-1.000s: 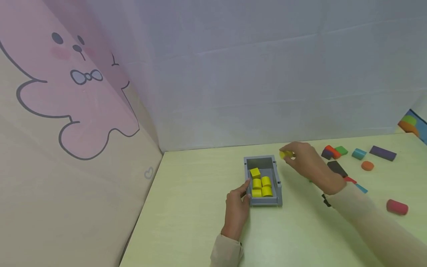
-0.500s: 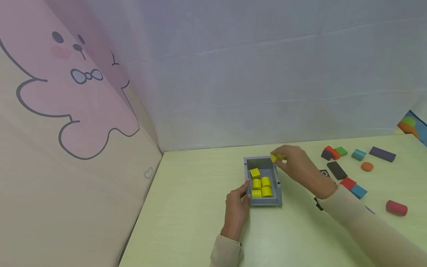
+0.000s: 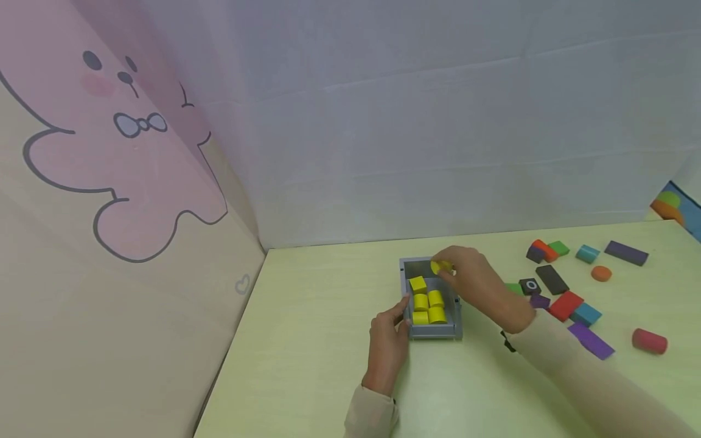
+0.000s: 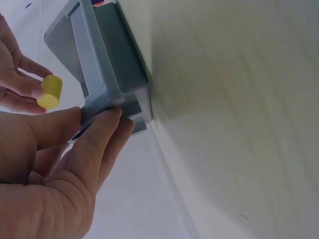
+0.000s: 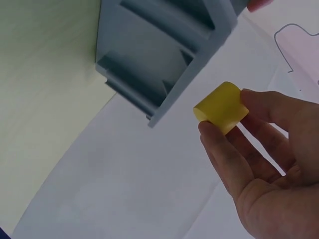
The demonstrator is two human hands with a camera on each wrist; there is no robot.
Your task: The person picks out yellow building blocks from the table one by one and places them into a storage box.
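My right hand pinches a yellow cylinder block between thumb and fingertips, over the far end of a grey box. The box stands on the table, and its near end holds several yellow blocks, a cube and short cylinders among them. At the box's left side, my left hand grips the wall. The left wrist view shows the fingers of that hand along the outside, close under the rim. The right fingers hide part of the box's far right corner.
Loose coloured blocks lie on the right of the table: a black one, a red one, a purple one, a blue one and a pinkish-red cylinder. A pale curtain hangs behind the table.
My right hand has moved left with the yellow cylinder block, from beside the box to over its far end. The left hand and the box have stayed in place.
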